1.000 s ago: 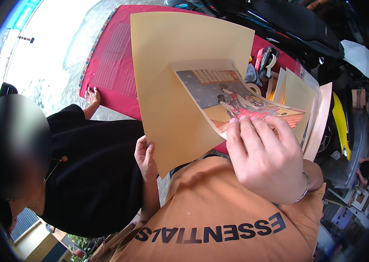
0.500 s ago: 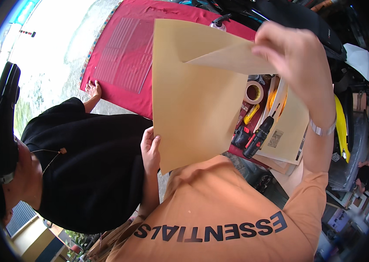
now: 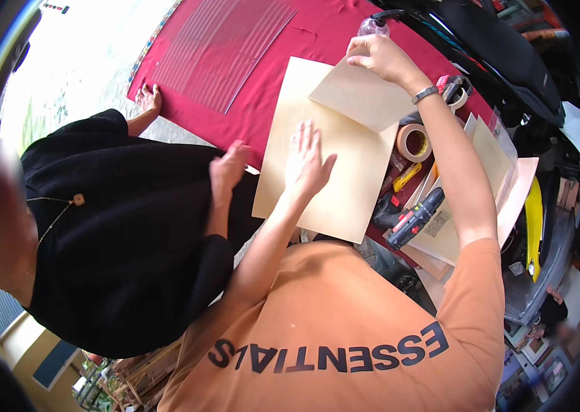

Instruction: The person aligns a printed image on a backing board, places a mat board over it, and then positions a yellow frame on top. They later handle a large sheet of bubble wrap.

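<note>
A large tan sheet (image 3: 324, 196) lies on the red-covered table in front of me. My left hand (image 3: 309, 163) rests flat on its middle with the fingers stretched out. At the far right corner, my right hand (image 3: 376, 58) pinches a thin, paler flap (image 3: 358, 96), which is folded back over the sheet. Whether the flap is a peeled layer or the sheet's own corner, I cannot tell. Right of the sheet are a roll of tape (image 3: 413, 143), a yellow utility knife (image 3: 407, 177) and a cordless drill (image 3: 417, 216).
A person in black stands at my left, one hand (image 3: 149, 101) on the red cloth (image 3: 207, 127), the other (image 3: 230, 167) blurred beside the sheet's left edge. A clear ribbed plastic panel (image 3: 225, 51) lies farther left. Stacked papers (image 3: 472, 206) lie right; a dark motorbike seat (image 3: 503, 51) stands beyond.
The tan sheet has come down from being held up and now lies flatter. My left hand has moved from its near left edge onto its middle. The co-worker's near hand has appeared.
</note>
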Demonstrator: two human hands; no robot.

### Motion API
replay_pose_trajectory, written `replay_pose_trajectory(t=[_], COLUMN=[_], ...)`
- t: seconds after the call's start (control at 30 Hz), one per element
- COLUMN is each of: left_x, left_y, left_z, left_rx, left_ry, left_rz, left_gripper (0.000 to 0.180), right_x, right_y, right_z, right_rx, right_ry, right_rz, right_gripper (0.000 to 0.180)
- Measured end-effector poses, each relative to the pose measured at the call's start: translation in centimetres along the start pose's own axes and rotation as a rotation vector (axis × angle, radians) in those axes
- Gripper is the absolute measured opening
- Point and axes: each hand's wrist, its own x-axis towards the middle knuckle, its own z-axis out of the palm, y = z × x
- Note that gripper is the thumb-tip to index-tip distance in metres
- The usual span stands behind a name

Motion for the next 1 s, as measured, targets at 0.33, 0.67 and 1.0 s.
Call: replay_pose_trajectory(t=[0.33, 0.67, 1.0], left_x=[6.1, 5.8, 7.4], left_y=[-3.6, -9.3, -7.0], left_z=[7.4, 13.2, 11.9], left_rx=[-0.038, 0.410, 0.096], left_ry=[-0.126, 0.138, 0.212], left_rz=[-0.096, 0.067, 0.004], left_gripper=[0.065, 0.088, 0.072], right_x=[-5.5, -13.5, -13.1], right_y=[0.1, -7.1, -5.4], right_z=[6.2, 9.3, 7.0], right_rx=[0.377, 0.023, 0.068], right_ry=[-0.057, -0.110, 0.047], right_rz=[0.165, 0.070, 0.170], right_gripper=[0.028, 0.025, 0.024])
